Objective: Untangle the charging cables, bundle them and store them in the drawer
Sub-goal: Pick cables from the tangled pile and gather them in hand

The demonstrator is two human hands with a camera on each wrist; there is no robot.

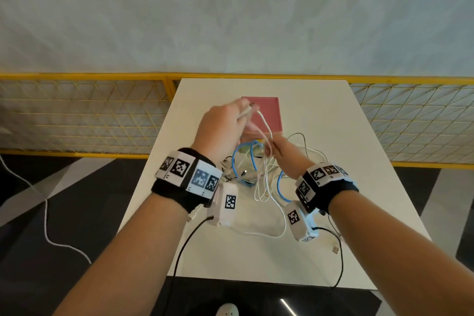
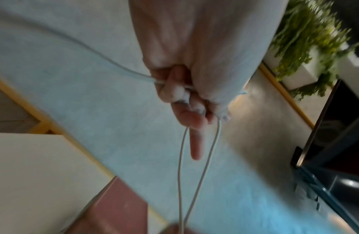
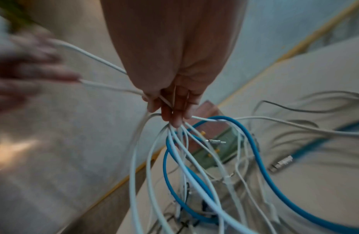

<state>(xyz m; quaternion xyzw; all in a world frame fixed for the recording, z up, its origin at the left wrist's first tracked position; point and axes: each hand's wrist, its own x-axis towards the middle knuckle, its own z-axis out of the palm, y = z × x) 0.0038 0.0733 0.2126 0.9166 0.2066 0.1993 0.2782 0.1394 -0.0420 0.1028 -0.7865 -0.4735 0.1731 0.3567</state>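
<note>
A tangle of white, blue and grey charging cables [image 1: 256,179] lies in the middle of the white table [image 1: 359,187]. My left hand [image 1: 245,113] is raised above it and grips one white cable [image 2: 180,174] near its plug, with one finger sticking out straight. Two strands of that cable run down to my right hand [image 1: 272,149], which pinches a bunch of white cables [image 3: 174,139] above the pile. A blue cable [image 3: 254,150] loops under the right hand. The small drawer box [image 1: 266,115] with a pink top stands just behind the hands; its front is mostly hidden.
A loose USB plug [image 1: 334,249] lies near the table's right front edge. Black leads hang from my wrist cameras over the front edge. A yellow mesh railing [image 1: 77,115] runs behind the table, and a white cord [image 1: 46,213] trails on the floor at the left.
</note>
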